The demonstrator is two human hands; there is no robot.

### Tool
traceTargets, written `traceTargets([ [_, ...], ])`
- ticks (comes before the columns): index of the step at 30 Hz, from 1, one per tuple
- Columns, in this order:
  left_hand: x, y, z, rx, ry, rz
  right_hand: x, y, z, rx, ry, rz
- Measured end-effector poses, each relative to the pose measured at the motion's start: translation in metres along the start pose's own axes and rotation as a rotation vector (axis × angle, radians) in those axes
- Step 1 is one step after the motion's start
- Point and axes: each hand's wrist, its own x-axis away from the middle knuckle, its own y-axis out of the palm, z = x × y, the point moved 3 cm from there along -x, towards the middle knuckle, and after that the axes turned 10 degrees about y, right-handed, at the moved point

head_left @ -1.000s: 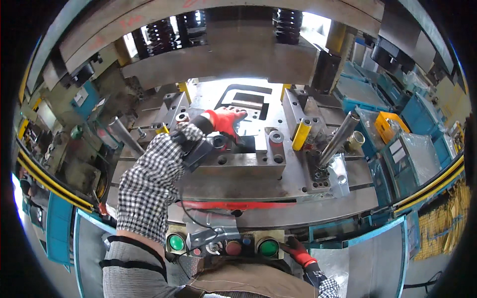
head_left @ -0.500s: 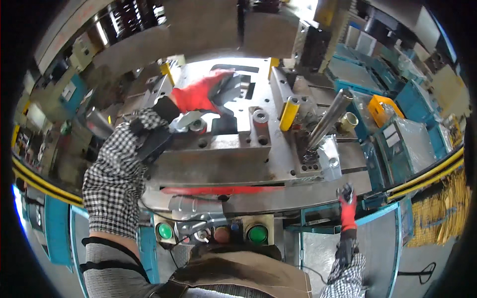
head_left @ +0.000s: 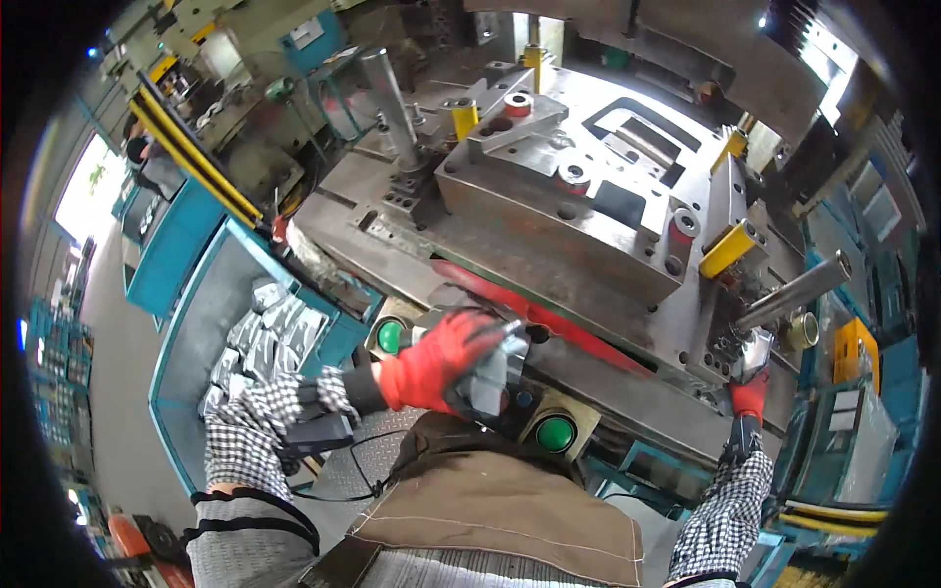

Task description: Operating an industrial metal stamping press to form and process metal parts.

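Note:
My left hand, in a red and dark glove, is closed on a shiny bent sheet-metal part. It hangs over the control box in front of my apron, between two green push buttons. My right hand, gloved alike, is at the right front corner of the press bed. Its fingers meet a shiny sheet-metal piece beside a steel guide post; the fingertips are partly hidden. Beyond both hands stands the steel die, with round posts and a bright top plate.
A blue bin at the left holds many metal parts. Yellow blocks stand on the die. An orange crate and teal containers are at the right. A black cable hangs near my left forearm.
My left hand has come back from the die to the control box, with a metal part in it. My right hand has reached forward to the sheet-metal piece. The view has turned left.

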Motion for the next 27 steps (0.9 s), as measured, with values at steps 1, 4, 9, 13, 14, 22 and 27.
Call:
traceTargets([
  [1,0.003,0.027,-0.002,-0.128,0.009,-0.042,-0.004,-0.005,0.007,0.017,-0.025,0.026],
  [4,0.005,0.086,-0.013,-0.350,0.007,-0.054,-0.013,-0.018,0.016,-0.006,-0.062,-0.018],
  [9,0.001,0.149,-0.062,-0.417,-0.018,0.000,-0.015,-0.064,0.057,-0.145,-0.096,0.131],
  [13,0.026,0.182,-0.089,-0.591,-0.050,0.041,0.062,-0.109,0.045,-0.766,0.133,-0.113],
  [14,0.034,0.182,-0.090,-0.614,-0.081,0.057,0.084,-0.131,0.035,-0.713,0.062,-0.117],
  [22,0.023,0.170,-0.103,-0.469,-0.087,-0.013,0.265,-0.258,-0.111,-0.864,-0.599,0.009],
  [27,0.036,0.180,-0.112,-0.578,-0.115,0.048,0.250,-0.263,-0.343,-0.608,-0.875,-0.177],
])
